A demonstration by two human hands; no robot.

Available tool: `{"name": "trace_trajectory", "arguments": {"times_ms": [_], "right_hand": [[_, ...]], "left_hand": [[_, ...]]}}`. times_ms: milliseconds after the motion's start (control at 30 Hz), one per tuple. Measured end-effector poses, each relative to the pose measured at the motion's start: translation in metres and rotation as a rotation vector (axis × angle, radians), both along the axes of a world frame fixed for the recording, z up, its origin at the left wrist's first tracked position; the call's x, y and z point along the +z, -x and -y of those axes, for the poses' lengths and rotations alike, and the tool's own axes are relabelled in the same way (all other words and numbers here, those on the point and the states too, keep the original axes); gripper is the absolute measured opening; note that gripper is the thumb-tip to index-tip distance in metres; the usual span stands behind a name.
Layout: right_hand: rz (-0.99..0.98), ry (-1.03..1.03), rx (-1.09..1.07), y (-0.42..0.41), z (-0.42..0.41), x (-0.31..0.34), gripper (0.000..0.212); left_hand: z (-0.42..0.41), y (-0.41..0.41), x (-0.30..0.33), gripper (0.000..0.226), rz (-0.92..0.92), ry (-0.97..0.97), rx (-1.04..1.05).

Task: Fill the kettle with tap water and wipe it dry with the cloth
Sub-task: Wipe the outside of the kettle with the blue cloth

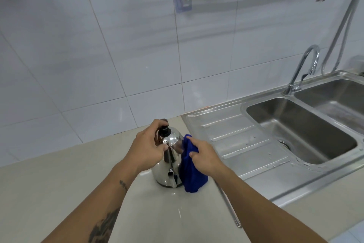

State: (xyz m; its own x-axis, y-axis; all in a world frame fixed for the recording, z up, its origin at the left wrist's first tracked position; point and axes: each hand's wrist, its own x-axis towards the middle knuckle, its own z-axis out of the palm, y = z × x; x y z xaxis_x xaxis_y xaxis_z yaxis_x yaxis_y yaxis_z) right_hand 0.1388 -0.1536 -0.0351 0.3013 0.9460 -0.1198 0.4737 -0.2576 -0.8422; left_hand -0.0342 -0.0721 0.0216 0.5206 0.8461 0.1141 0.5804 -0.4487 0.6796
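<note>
While the kettle (169, 162) stands upright on the beige table (59, 179), just left of the sink's drainboard (236, 140), both hands are on it. L hand (146, 151): grip closed around the handle at the top, fingers curled over beside the black lid knob (163, 130), thumb on the near side; forearm comes up from lower left, wrist roughly straight. R hand (204, 156): grip closed on a bunched blue cloth (194, 175), pinched betw. thumb and fingers, cloth pressed against the kettle's R side and hanging to the table. R forearm enters from lower right, palm down. Spout faces the camera. Droplets visible on drainboard. Tap (303, 69) stands well apart at the sink (256, 108).
</note>
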Motion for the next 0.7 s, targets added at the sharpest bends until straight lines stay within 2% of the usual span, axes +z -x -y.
{"name": "trace_trajectory", "arguments": {"times_ms": [100, 233, 400, 600, 700], "right_hand": [[0.038, -0.049, -0.026, -0.001, 0.004, 0.009, 0.057], [0.071, -0.242, -0.030, 0.008, 0.002, 0.026, 0.064], [0.046, -0.351, -0.138, 0.014, 0.009, 0.012, 0.061], [0.080, -0.284, -0.076, 0.015, 0.011, -0.010, 0.058], [0.055, -0.160, -0.073, 0.002, 0.013, -0.021, 0.056]], "left_hand": [[-0.002, 0.000, 0.002, 0.058, -0.013, 0.035, -0.068], [0.001, -0.004, 0.006, 0.059, -0.082, 0.017, -0.125], [0.018, -0.022, 0.009, 0.061, -0.192, -0.121, -0.021], [0.030, -0.046, 0.016, 0.053, -0.275, -0.094, 0.158], [0.034, -0.055, 0.020, 0.053, -0.311, -0.053, 0.216]]}}
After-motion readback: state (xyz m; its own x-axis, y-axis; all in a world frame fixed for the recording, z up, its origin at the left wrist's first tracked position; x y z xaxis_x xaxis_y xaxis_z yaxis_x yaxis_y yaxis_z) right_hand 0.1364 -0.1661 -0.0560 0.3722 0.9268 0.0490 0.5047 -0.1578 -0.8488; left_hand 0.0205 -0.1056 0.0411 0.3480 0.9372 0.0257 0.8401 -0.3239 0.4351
